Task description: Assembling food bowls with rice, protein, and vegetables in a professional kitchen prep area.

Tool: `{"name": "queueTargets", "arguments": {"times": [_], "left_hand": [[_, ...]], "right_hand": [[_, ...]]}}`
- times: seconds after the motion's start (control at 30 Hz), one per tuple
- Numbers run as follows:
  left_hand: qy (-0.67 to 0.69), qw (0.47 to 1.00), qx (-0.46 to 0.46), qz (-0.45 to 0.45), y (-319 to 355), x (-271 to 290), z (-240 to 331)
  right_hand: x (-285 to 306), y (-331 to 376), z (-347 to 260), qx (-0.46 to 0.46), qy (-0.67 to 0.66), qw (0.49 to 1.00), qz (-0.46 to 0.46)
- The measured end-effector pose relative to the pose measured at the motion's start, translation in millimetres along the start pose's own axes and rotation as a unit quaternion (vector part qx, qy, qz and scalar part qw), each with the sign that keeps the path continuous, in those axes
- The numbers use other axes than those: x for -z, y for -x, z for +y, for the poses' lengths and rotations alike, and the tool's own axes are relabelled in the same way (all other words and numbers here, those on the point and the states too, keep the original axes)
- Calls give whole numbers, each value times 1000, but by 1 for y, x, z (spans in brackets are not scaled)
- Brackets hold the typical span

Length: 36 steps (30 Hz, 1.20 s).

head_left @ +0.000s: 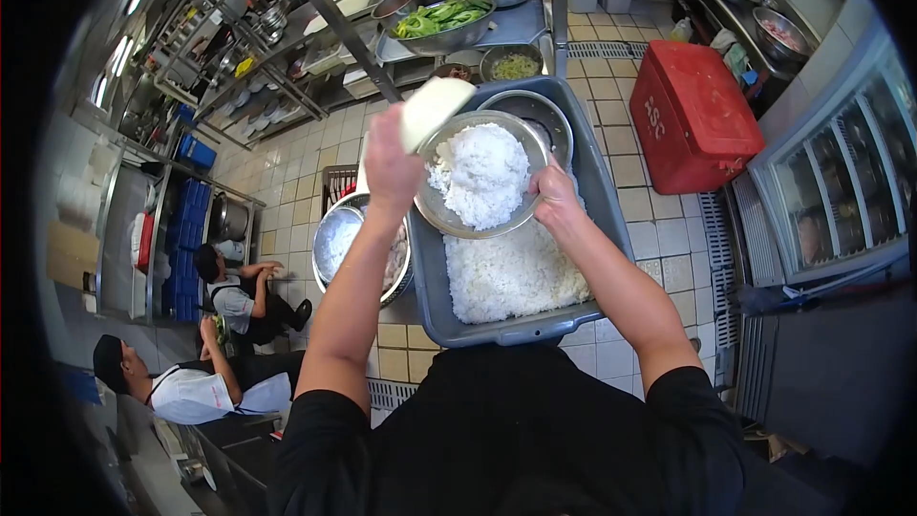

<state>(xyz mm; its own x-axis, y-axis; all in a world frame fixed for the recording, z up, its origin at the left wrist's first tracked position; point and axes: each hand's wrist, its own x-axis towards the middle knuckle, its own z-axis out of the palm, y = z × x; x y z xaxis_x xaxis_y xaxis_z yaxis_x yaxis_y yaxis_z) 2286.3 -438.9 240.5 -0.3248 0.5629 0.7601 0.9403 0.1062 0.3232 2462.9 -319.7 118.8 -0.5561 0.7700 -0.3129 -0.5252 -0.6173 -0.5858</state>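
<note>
The left hand is closed around the handle of a white rice paddle, its blade raised over the far left rim of a steel bowl heaped with white rice. The right hand pinches the bowl's right rim, fingers curled over the edge. The bowl is held above a grey plastic tub, where more cooked rice fills the near end; an empty steel bowl sits in the tub's far end. Just left of the tub another steel basin holds pale pieces that are hard to make out, partly hidden by the left forearm.

A red box with white lettering on its lid rests on the beige tiled floor to the right. Beyond the tub, a steel counter carries a bowl of green vegetables. Blue crates stand by shelving on the left, where two people in aprons crouch. A glass-fronted cabinet lines the right edge, its contents blurred.
</note>
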Motion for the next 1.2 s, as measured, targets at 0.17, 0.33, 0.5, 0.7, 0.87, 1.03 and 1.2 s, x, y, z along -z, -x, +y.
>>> {"name": "queueTargets", "arguments": {"times": [0.17,0.33,0.5,0.7,0.87,1.03,1.2], "left_hand": [[16,999,0,-27,-2,-4,-15],[39,994,97,26,-12,-11,-15],[8,954,258,-151,14,-55,16],[202,849,409,-266,38,-82,9],[219,858,388,-255,40,-77,14],[357,775,474,-215,63,-86,51],[460,652,568,-200,39,-49,26]], "right_hand": [[-2,0,-16,2,-24,999,-31],[-9,14,-27,66,10,998,-11],[-13,16,-6,82,17,996,16],[-4,26,0,97,39,994,23],[0,35,-13,109,28,993,21],[7,32,-13,113,67,989,67],[34,60,-43,72,52,996,24]]}}
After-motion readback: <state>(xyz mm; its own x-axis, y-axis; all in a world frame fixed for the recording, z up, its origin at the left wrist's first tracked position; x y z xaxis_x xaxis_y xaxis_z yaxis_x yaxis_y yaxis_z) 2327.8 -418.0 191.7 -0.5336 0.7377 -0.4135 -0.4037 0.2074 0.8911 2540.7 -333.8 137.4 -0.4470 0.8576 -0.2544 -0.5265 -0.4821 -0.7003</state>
